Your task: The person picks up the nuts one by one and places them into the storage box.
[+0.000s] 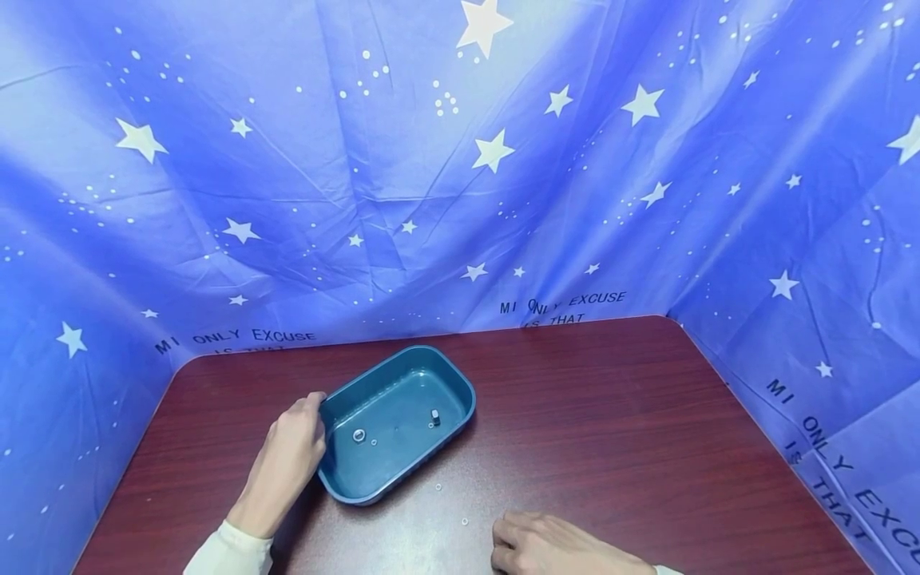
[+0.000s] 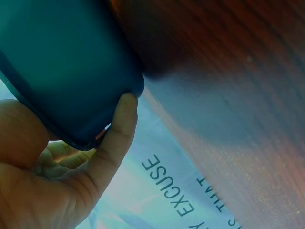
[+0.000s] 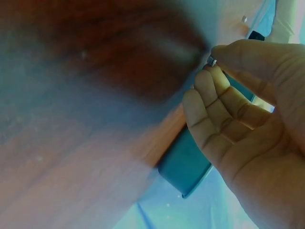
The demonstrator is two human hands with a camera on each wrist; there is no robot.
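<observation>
My left hand [image 1: 287, 443] grips the left end of a teal plastic bin [image 1: 391, 479], its fingers at the rim. The left wrist view shows the same bin [image 2: 71, 71] between thumb and fingers. Inside lie a larger metal ring [image 1: 359, 436], a short dark-and-silver metal piece [image 1: 434, 417] and a small ring [image 1: 374, 442]. Right of the bin's near side, my right hand [image 1: 549, 547] is low over the table. Its thumb and index finger pinch a small silvery metal piece [image 3: 211, 61], mostly covered by the fingertips; I cannot tell its kind.
Two tiny rings, one nearer the bin [image 1: 438, 487] and one nearer my right hand [image 1: 465, 521], lie on the dark red wood-grain table [image 1: 611, 423]. Blue star-patterned cloth [image 1: 402, 200] hangs close behind the table and along its sides.
</observation>
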